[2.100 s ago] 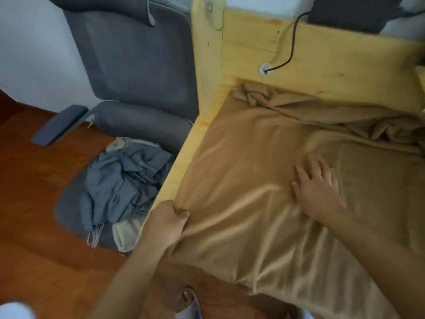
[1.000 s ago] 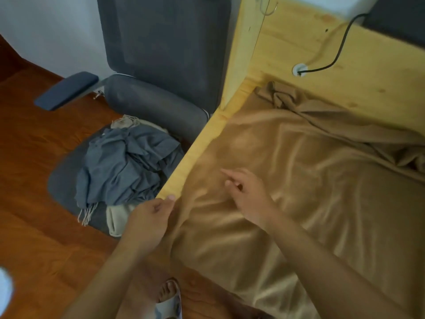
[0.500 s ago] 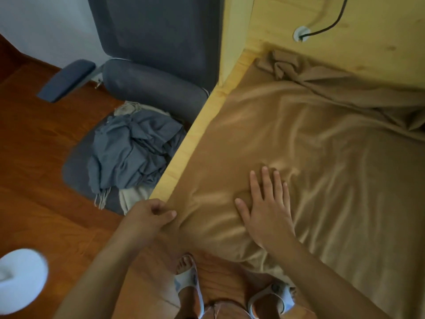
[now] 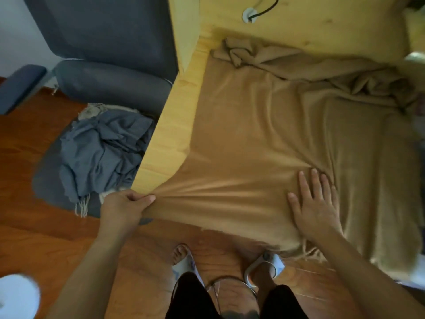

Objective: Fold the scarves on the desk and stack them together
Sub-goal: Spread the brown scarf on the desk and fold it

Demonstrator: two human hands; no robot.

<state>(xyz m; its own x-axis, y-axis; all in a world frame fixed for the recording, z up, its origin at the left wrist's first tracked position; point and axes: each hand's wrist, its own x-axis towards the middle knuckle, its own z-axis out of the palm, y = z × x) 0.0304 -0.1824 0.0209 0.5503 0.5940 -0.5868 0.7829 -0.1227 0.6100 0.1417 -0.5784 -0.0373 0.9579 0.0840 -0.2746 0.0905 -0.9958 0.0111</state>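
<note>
A large tan scarf lies spread over the pale wooden desk, bunched along the desk's back and hanging over the front edge with its fringe showing. My left hand grips the scarf's near left corner just off the desk's corner and pulls it taut. My right hand presses flat on the scarf near the front edge, fingers spread. A crumpled grey-blue scarf with a cream one beneath it lies on the seat of the grey chair to the left.
A black cable runs into a white grommet on the desk's back panel. The chair's armrest sticks out at far left. My sandalled feet stand on the wooden floor below the desk edge. A white object is at bottom left.
My left hand has pulled the scarf's corner out past the desk's corner, stretching the cloth. My right hand went from lifted to flat on the scarf and has shifted to the right.
</note>
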